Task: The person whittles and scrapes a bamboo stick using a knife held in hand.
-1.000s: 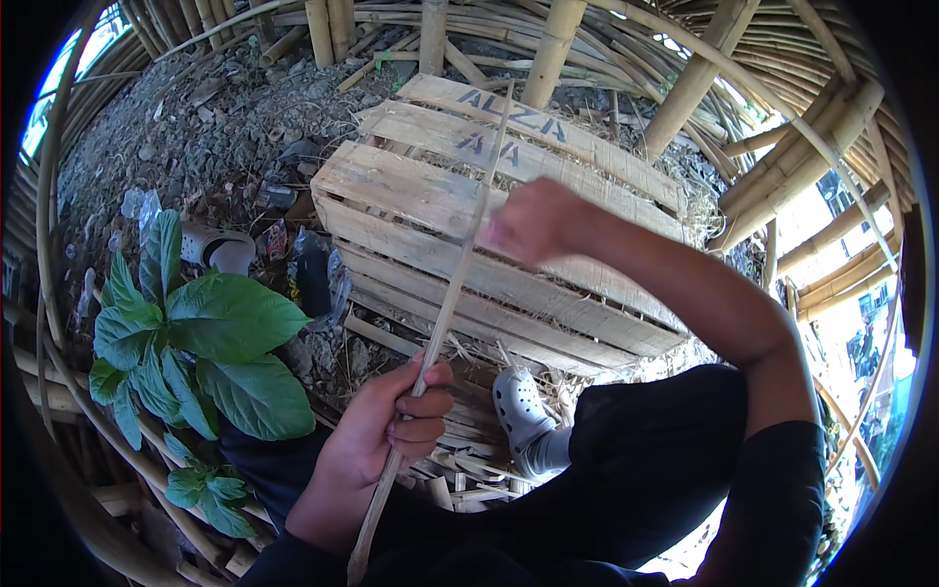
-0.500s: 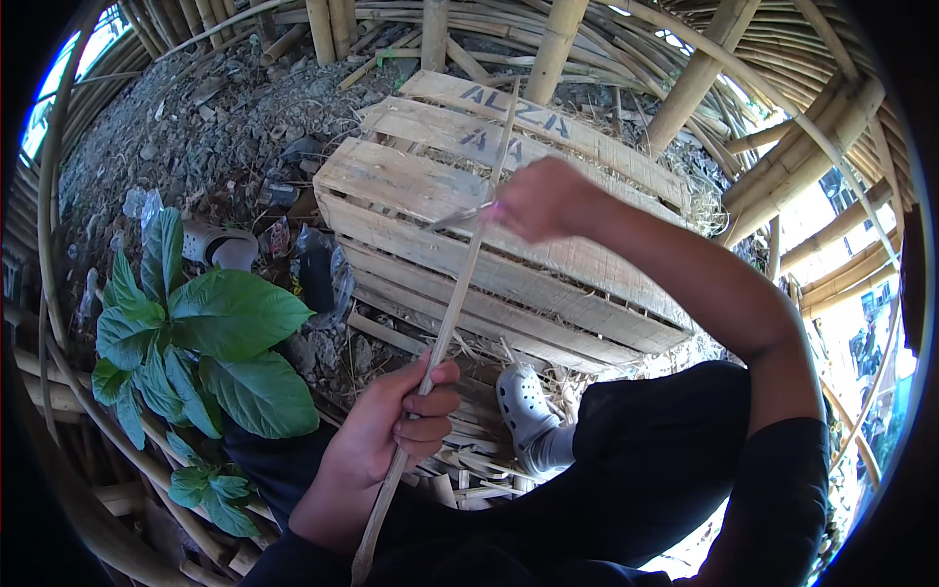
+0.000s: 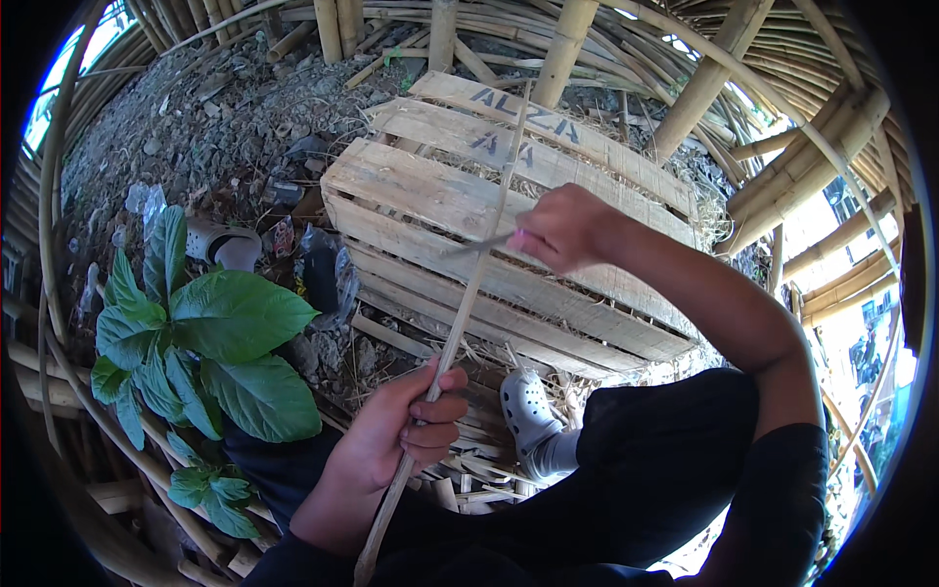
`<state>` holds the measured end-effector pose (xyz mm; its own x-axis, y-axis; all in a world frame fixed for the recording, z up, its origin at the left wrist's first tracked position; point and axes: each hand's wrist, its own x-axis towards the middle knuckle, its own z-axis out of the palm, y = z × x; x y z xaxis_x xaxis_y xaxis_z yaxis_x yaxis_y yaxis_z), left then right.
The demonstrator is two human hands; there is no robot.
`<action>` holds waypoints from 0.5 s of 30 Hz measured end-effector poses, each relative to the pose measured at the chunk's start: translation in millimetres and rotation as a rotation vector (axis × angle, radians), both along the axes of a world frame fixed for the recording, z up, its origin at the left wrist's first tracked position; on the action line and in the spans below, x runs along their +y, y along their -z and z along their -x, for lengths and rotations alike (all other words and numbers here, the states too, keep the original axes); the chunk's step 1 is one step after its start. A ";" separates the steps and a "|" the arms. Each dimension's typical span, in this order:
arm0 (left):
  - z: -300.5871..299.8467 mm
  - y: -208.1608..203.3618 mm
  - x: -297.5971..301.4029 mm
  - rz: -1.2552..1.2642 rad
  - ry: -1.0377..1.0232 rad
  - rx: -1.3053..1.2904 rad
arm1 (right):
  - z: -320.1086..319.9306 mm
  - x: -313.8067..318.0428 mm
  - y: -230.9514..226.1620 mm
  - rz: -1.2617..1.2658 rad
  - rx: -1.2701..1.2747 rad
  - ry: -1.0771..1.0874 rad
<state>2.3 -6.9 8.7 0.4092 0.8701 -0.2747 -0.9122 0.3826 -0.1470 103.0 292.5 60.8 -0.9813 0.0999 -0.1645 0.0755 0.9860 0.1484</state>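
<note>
Left hand [image 3: 388, 423] grips a pale strip [image 3: 469, 303], whole but apparently unfinished, and right hand [image 3: 569, 227] clasps a blade [image 3: 497, 241] across it.

Left hand [image 3: 389, 427] curls closed; right hand [image 3: 570, 229] is clenched farther forward.

Stony grey ground [image 3: 235, 122] beside bamboo poles [image 3: 564, 54], bright daylight [image 3: 824, 227] at right.

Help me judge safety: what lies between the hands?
In the head view: the stick, running up from the left hand, crossed by a thin blade in the right hand; crate behind.
</note>
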 end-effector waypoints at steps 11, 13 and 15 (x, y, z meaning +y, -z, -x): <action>-2.8 4.6 8.8 0.015 0.024 0.014 | -0.5 31.0 -2.8 -0.035 0.050 0.205; -2.8 4.5 4.8 0.021 0.012 0.002 | 7.0 24.1 -12.1 -0.027 -0.043 0.218; -1.3 5.2 3.0 0.026 0.002 -0.014 | 5.7 0.5 -6.2 0.078 -0.050 0.010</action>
